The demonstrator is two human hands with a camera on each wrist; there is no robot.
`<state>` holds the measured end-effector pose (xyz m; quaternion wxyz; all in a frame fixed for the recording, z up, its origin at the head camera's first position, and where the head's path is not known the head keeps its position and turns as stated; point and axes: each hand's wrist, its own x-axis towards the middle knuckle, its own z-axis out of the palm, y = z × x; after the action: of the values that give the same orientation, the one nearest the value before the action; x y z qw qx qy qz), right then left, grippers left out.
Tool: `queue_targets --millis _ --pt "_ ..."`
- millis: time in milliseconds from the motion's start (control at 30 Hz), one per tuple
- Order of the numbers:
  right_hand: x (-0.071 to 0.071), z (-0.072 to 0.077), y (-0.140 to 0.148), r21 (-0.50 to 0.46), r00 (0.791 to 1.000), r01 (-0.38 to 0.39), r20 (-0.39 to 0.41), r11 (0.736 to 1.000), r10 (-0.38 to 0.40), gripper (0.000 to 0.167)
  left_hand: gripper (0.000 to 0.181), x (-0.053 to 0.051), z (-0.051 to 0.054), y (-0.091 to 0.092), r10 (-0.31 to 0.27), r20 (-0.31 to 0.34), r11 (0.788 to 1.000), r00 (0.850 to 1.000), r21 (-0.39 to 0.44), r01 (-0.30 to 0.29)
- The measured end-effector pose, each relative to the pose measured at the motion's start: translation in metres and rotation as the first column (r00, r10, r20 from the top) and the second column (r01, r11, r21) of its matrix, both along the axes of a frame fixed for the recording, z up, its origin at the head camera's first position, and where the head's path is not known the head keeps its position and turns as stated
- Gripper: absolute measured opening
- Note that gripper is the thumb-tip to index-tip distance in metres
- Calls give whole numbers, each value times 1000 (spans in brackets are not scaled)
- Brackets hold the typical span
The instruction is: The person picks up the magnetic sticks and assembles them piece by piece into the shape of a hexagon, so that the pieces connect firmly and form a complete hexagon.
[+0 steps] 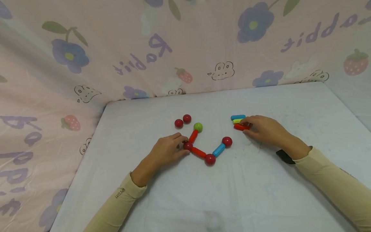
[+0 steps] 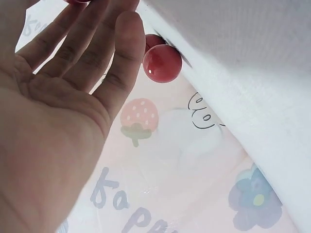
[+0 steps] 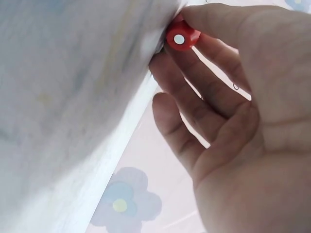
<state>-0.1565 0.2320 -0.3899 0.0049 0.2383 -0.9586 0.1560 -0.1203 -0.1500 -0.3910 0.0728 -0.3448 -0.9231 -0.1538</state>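
I look at my right hand from far away. The loose red stick is on the table, at the left tips of that hand's fingers. Its long side runs mostly left to right — the right end dips a tiny bit toward me. A yellow stick and a blue stick lie just behind it. My right hand is the near one; my left hand is well apart from it.

My right thumb and finger pinch the red stick, so the gap is small. The other fingers bend softly and hold nothing. The right wrist view shows a pale dot on the stick's end.

My left thumb and finger pinch a red ball — it joins two more red sticks.
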Motion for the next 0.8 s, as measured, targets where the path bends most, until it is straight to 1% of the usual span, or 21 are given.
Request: queue_targets --millis 300,433,533,700,800 --pt "0 -1 1 -20 999 -26 -42 999 25 31 41 1 1 1 19 29 999 999 -45 -18" --pt "0 -1 -1 -30 998 -32 -59 999 31 30 43 1 1 0 8 18 999 1000 -54 -7" --pt "0 -1 -4 -52 997 -44 -66 998 41 32 40 0 1 -1 -7 11 999 1000 -52 7" --pt "-2 -3 -11 -87 997 -66 -54 994 61 32 37 0 0 -1 -19 10 998 1000 -59 20" --pt "-4 -3 -17 -84 996 -75 -46 994 72 31 37 0 0 0 -20 9 998 1000 -60 21"
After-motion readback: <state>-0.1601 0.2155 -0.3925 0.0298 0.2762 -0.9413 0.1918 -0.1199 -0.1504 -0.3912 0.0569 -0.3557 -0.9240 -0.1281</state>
